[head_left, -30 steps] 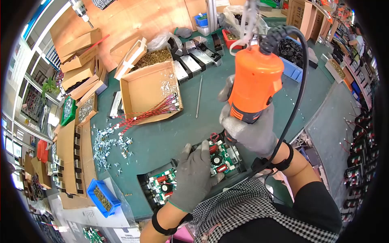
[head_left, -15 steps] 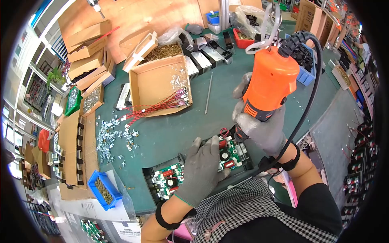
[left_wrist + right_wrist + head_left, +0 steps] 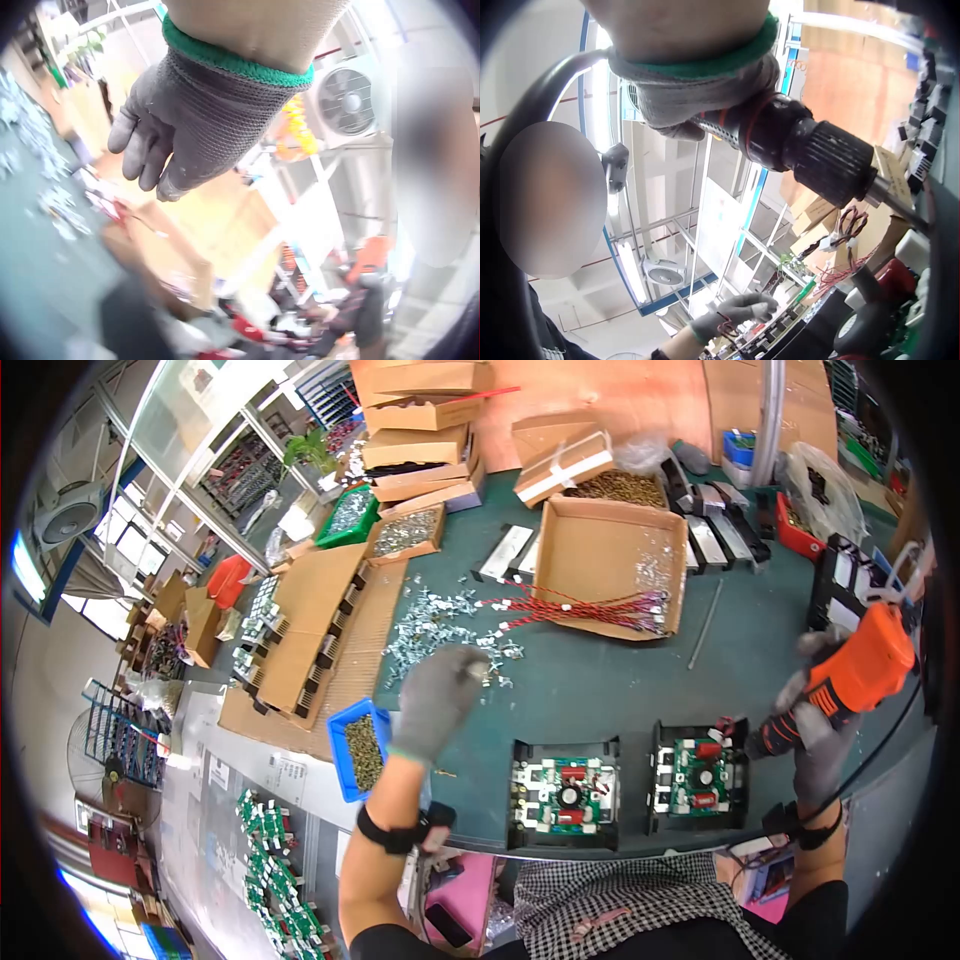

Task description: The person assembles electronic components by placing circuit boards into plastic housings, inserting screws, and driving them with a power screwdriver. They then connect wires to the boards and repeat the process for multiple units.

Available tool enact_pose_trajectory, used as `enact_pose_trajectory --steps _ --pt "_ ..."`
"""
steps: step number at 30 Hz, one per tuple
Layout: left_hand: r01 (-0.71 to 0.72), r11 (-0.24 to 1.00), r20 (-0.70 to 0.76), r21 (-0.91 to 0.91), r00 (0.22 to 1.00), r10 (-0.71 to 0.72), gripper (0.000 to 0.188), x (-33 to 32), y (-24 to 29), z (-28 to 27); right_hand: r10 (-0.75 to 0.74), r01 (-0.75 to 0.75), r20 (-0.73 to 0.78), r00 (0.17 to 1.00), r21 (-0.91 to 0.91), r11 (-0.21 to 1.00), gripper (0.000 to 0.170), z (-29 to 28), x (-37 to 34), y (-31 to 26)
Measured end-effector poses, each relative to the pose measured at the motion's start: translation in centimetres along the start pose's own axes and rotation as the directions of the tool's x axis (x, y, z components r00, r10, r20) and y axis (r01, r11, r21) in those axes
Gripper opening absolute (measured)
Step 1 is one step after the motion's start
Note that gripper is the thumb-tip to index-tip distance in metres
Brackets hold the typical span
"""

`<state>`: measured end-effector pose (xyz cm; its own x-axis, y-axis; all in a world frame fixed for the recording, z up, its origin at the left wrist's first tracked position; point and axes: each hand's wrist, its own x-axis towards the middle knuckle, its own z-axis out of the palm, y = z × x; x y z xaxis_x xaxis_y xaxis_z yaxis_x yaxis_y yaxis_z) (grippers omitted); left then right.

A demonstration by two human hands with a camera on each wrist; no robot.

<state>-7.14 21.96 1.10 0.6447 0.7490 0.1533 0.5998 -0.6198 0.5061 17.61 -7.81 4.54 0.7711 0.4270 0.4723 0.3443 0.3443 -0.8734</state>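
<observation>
On the left of the bench (image 3: 600, 690) we see a blue bin (image 3: 342, 752) of small brass-coloured pieces, standing beside a sheet of corrugated cardboard (image 3: 360, 640). Next comes our left grip (image 3: 436, 700), gloved in grey, up at the near edge of the scattered pale metal pieces (image 3: 425, 630); half a second ago it lay across the circuit boards. Its fingers are loosely bent and a little spread, and we see nothing pinched in them. Beyond, an open carton (image 3: 610, 555) has red wires (image 3: 575, 610) lying over its near side. Nearest us, with the hand gone, both boards show whole: the left circuit board (image 3: 567, 796), then the right circuit board (image 3: 700, 775), each in its black housing, a strip of bench between them. At the right, our right grip (image 3: 822, 728) is wrapped around the orange power driver (image 3: 862, 658), as before. The driver now leans more, its nose just beside the right housing; we cannot tell whether its tip touches.
</observation>
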Motion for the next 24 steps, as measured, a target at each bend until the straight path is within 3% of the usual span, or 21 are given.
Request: enact_pose_trajectory --steps 1,3,6,7,9,11,13,14,18,21,24 --pt "0.132 0.985 -0.035 0.115 0.991 -0.129 0.019 1.5 -3.3 -0.1 -0.007 0.007 0.000 1.000 -0.015 1.000 0.071 0.0 -0.1 0.1" --pt "0.253 0.960 -0.051 0.116 0.967 -0.249 0.021 4.3 -9.3 -0.1 -0.024 0.023 -0.002 1.000 -0.049 0.999 0.072 -0.6 0.0 0.5" --pt "0.146 0.980 -0.029 0.133 0.989 -0.144 0.023 6.2 -13.4 1.5 -0.013 0.012 -0.013 1.000 -0.063 0.998 0.074 -0.8 0.0 0.8" --pt "0.074 0.964 -0.024 0.254 0.997 -0.071 0.023 6.3 -14.0 1.9 -0.010 0.009 -0.018 1.000 -0.069 0.998 0.075 -1.1 -0.1 1.1" --pt "-0.060 0.879 0.009 0.473 0.998 0.063 0.023 6.0 -14.1 2.4 -0.016 0.021 0.038 0.999 -0.112 0.993 0.076 -2.5 -0.1 2.2" --pt "0.050 0.920 0.183 0.388 0.975 -0.130 0.021 6.2 -14.2 0.4 -0.010 0.013 0.019 1.000 -0.117 0.993 0.076 -2.5 -0.1 2.1" --pt "0.171 0.919 0.321 0.356 0.901 -0.292 0.021 6.7 -15.2 -1.4 -0.006 0.007 0.007 1.000 -0.125 0.992 0.077 -2.7 -0.3 2.2" --pt "0.201 0.820 0.274 0.536 0.877 -0.394 0.020 7.2 -15.5 -1.6 -0.016 0.018 0.021 1.000 -0.116 0.993 0.077 -2.8 -0.2 2.2" --pt "0.111 0.765 0.085 0.635 0.974 -0.211 0.026 8.1 -14.8 -2.0 -0.044 0.051 0.065 0.997 -0.102 0.993 0.078 -3.0 -0.3 2.8" --pt "0.245 0.809 0.091 0.534 0.935 -0.343 0.022 9.8 -13.2 -0.7 -0.051 0.059 0.068 0.996 -0.125 0.990 0.080 -3.6 -0.4 3.3" --pt "0.205 0.688 0.142 0.696 0.900 -0.413 0.022 10.9 -12.7 0.5 -0.053 0.064 0.079 0.995 -0.145 0.987 0.081 -4.0 -0.4 3.3"
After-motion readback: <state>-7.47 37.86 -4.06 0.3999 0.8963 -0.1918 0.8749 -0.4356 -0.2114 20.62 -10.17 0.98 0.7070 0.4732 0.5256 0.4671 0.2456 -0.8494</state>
